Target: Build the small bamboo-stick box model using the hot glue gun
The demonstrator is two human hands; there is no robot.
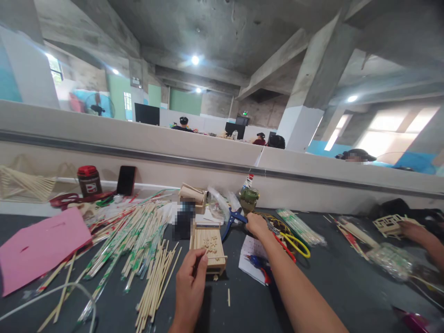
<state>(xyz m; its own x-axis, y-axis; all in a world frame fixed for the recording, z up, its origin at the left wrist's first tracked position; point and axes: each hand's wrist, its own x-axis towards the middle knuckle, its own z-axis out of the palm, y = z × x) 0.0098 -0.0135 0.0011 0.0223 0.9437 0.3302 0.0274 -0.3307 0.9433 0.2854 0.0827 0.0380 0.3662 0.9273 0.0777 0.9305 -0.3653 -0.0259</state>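
Note:
My left hand (189, 282) grips the near edge of a small wooden stick model (210, 247) that sits on the dark table (347, 286). My right hand (257, 225) reaches past the model, and its curled fingers close at the handle of blue scissors (233, 218), whose blades point toward the model. A green glue bottle (248, 196) stands just behind that hand. Under my right forearm lies a white sheet (250, 259) with a blue and red tool on it.
Loose bamboo sticks and wrapped chopsticks (138, 240) cover the left of the table, beside pink paper (38, 247). A red-lidded jar (89, 179) and a phone (126, 180) stand by the partition wall (312, 171). Yellow-handled scissors (296, 241) lie to the right. A co-worker's hand (414, 230) holds another model (390, 224).

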